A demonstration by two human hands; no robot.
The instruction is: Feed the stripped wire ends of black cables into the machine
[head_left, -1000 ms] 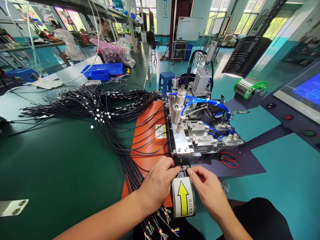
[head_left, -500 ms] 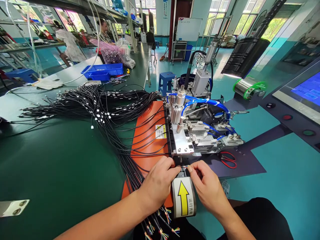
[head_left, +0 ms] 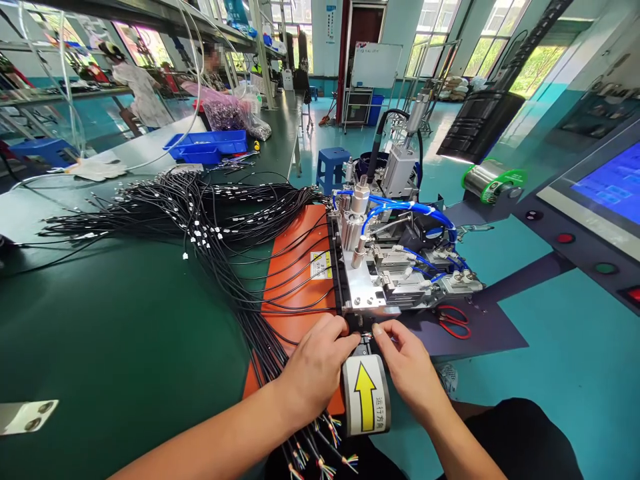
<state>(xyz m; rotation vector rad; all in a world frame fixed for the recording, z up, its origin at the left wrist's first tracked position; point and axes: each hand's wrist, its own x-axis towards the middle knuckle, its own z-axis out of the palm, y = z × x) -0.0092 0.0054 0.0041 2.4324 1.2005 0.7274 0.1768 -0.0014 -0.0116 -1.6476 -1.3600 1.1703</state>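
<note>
My left hand (head_left: 315, 367) and my right hand (head_left: 407, 367) meet at the front edge of a small metal machine (head_left: 385, 267) with blue air hoses. Both hands pinch the coloured wire ends (head_left: 369, 331) of a black cable at the machine's slot. Just below the fingers sits a white roller with a yellow arrow (head_left: 367, 395). A big bundle of black cables (head_left: 210, 227) fans from the green table across an orange plate (head_left: 295, 280) toward my left hand. More stripped cable ends (head_left: 320, 453) hang off the table's front edge.
Red-handled scissors (head_left: 454, 321) lie right of the machine on a dark mat. A blue tray (head_left: 210, 143) and a blue stool (head_left: 334, 167) stand farther back. A control panel with screen (head_left: 607, 193) and buttons is at the right. Other people work at the far left benches.
My right hand has slid a little left and up, closer to the machine's slot. The left hand stays in place.
</note>
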